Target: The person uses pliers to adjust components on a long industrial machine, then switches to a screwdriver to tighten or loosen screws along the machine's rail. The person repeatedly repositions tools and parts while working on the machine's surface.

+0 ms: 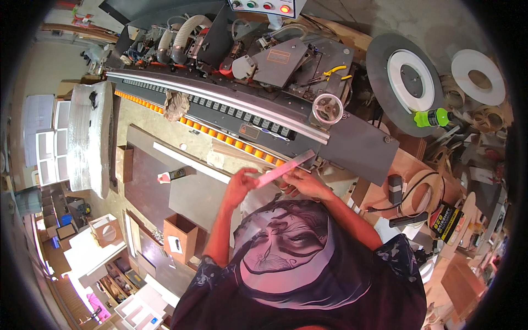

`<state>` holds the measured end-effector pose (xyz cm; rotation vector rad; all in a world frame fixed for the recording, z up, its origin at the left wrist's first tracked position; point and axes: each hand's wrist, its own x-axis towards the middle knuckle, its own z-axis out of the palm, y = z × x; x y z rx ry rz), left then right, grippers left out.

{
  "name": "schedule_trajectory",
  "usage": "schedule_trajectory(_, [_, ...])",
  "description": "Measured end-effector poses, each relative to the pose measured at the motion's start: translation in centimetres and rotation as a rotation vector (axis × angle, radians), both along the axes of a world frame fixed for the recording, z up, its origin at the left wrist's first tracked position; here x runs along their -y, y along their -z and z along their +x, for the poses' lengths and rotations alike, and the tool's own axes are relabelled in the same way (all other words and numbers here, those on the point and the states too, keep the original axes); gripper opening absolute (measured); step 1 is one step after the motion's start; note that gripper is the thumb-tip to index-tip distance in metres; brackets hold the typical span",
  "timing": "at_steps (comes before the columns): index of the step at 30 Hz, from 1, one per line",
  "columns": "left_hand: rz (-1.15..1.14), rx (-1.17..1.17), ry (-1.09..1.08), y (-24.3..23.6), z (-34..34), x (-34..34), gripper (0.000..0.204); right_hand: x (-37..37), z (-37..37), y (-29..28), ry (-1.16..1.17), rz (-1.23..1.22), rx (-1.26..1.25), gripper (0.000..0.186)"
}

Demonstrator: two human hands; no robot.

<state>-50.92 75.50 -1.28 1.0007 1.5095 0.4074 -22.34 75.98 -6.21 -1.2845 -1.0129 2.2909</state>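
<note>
The strip [286,167] looks smooth and plastic-like, faintly glossy. The guide rail [264,114] is bright, smooth metal; the handwheel [328,108] is shiny metal; the end plate [363,151] is matt. The rollers [213,132] look like plastic, the hose [187,36] ribbed plastic. The wrapped stack [91,137] wears glossy film; the shirt [286,258] is matt cloth.

Off to my left I see a pale wall [39,80] and a white gridded frame [48,144]; I can't tell whether it's a window or shelving. Grey floor [473,30] shows at my upper right. A dark bench [146,165] stands left of me, with white, brightly lit furniture [91,254] farther down that side.
</note>
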Motion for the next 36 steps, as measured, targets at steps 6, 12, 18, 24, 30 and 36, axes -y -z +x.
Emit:
schedule_trajectory(6, [-0.148, 0.247, -0.093, -7.3, 2.9, 3.6, 0.041, -1.3, -3.0, -3.1, -0.163, 0.179, 0.014, 0.047])
schedule_trajectory(12, [-0.019, 0.065, 0.043, -3.6, 4.7, 0.2, 0.051, -3.1, -5.9, 0.6, 0.079, 0.533, 0.368, 0.028])
schedule_trajectory(18, [0.049, -0.063, 0.24, -1.3, 4.0, -3.6, 0.045, -5.8, -7.3, 1.1, 0.293, 0.101, 0.261, 0.023])
schedule_trajectory(24, [0.176, -0.091, -0.117, 0.4, 2.4, -5.8, 0.037, -8.1, -7.6, -3.1, 0.094, 0.177, 0.364, 0.022])
schedule_trajectory(30, [0.356, 0.088, -0.441, 0.8, 0.5, -9.3, 0.047, -13.1, -5.5, -14.7, 0.07, 0.621, 0.636, 0.041])
schedule_trajectory(36, [0.741, -0.716, -0.45, 6.4, -1.3, -15.1, 0.046, -19.9, -4.2, -15.4, -0.134, 0.754, 1.004, 0.044])
